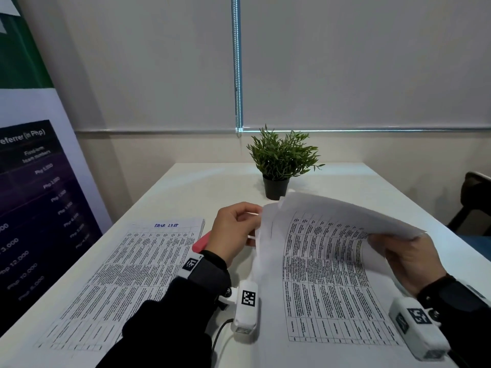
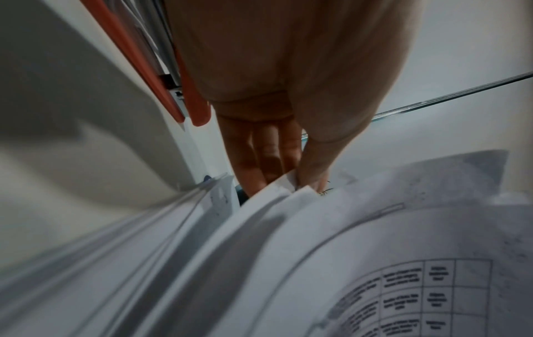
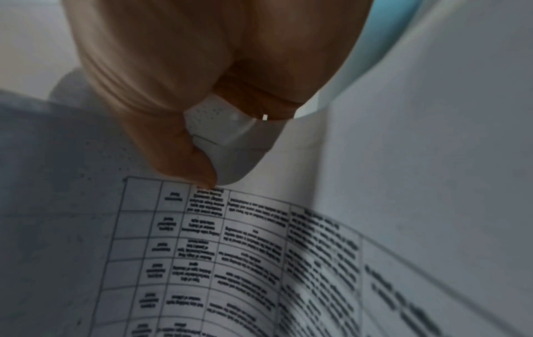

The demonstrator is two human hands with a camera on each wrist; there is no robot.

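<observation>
Centrally, lower right of head view: sheaf of printed sheets (image 1: 326, 274), tables of small black text, lower part lying on white table (image 1: 212, 181), far end raised. Top sheet (image 1: 345, 216) peeled up and arched over the page beneath, blank face uppermost.

Left hand (image 1: 233, 232), centre of frame: pinching upper left corner of sheaf between thumb and fingers. Seen from left wrist view as several fanned sheet corners caught under the fingers (image 2: 268, 155).

Right hand (image 1: 411, 261), right side of frame: clamped on right edge of top sheet. In right wrist view, thumb (image 3: 179, 146) down on a printed page, curled paper edge tucked between thumb and fingers.

Hands well apart, one at either side of sheaf.

Just left of left wrist: red-orange item (image 1: 202, 243), partly hidden, kind not clear.

Lower left: second stack of printed sheets (image 1: 127, 274), flat on table, headed "TASK LIST" in blue handwriting.

Upper centre of table, just beyond sheaf: green potted plant (image 1: 281, 160) in black pot.

Left edge: printed banner (image 1: 32, 208), dark panel with pale figures. Upper half: pale roller blinds (image 1: 372, 62). Right edge: dark chair (image 1: 473, 197).
</observation>
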